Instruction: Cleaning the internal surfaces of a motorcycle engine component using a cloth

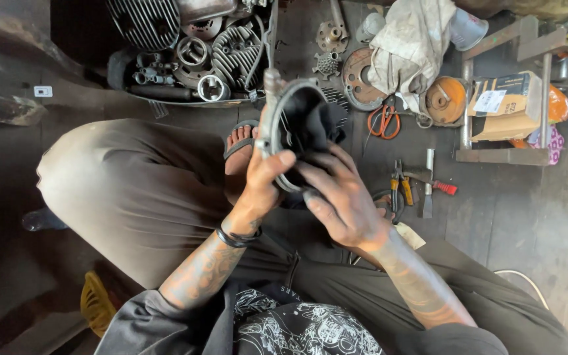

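Left hand (258,187): fingers closed around the rim of a round metal engine cover (283,131), held up above the lap. Right hand (340,197): closed on a dark rag (313,125), pressing it into the cover's hollow. Beyond, right, on the floor: yellow-handled pliers (399,187), a hammer (428,187), a red-handled screwdriver (436,184), orange scissors (384,121). Farther: a tray (165,100) holding finned cylinder parts (235,56), a dirty cloth (412,46), a cardboard box (504,105).
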